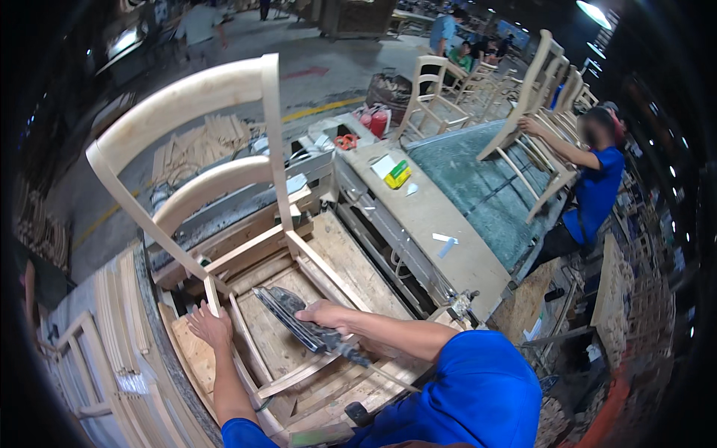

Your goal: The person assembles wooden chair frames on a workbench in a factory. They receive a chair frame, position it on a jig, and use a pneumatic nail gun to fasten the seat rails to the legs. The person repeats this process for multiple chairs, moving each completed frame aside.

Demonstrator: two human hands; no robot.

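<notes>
An unfinished pale wooden chair frame [270, 112] stands in front of me, its curved backrest on the far side and its seat opening facing up. My left hand [210, 326] rests against the chair's left seat rail near the foot of the back post, with the fingers spread. My right hand [326, 314] grips a dark power sander [287, 317] from above. The sander is tilted over the seat opening, its long flat pad turned toward the left. A cord or hose [388, 377] runs from its rear toward my body. Whether the pad touches the wood cannot be made out.
Beneath the chair is a worn wooden workbench [336, 246]. Stacked wooden strips [123, 313] lie at the left. A yellow-green box [397, 175] lies on the bench beyond. At the right, a co-worker in blue [597, 179] handles another chair [523, 112] on a green-topped table [455, 179].
</notes>
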